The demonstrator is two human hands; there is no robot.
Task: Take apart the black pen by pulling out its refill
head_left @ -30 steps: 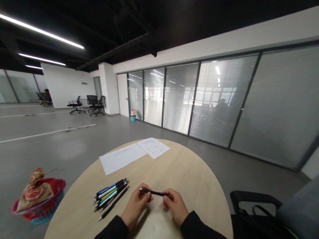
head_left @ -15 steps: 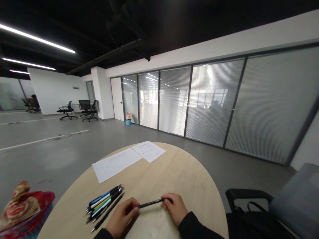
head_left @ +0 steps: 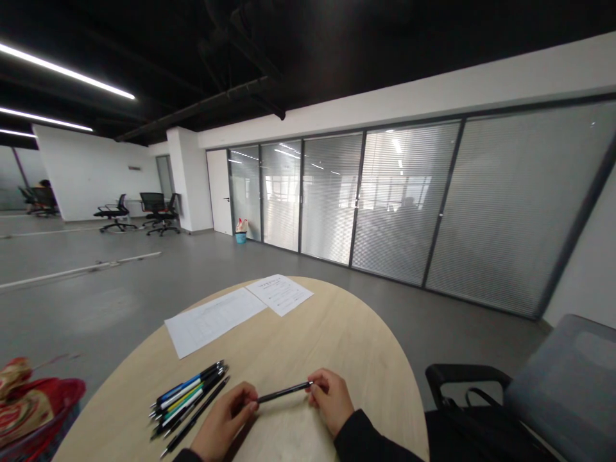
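Note:
Both my hands hold one black pen [head_left: 283, 392] just above the round wooden table [head_left: 346, 346]. My left hand [head_left: 222, 421] pinches its near end with the fingers closed. My right hand [head_left: 331, 400] grips the far end, fingers curled round it. The pen lies nearly level between them. To the left of my left hand a bunch of several pens [head_left: 185, 399] with blue, green, white and black barrels lies side by side on the table.
Two white sheets of paper [head_left: 214, 317] [head_left: 280, 293] lie at the table's far side. A red basket with a patterned bag [head_left: 29, 401] stands at the left. A grey chair with a black bag [head_left: 486, 417] is at the right. Office chairs stand far off.
The view has swung to the right and down a little. The pen has tilted, its right end now higher, and my left hand has slid lower and further left along it.

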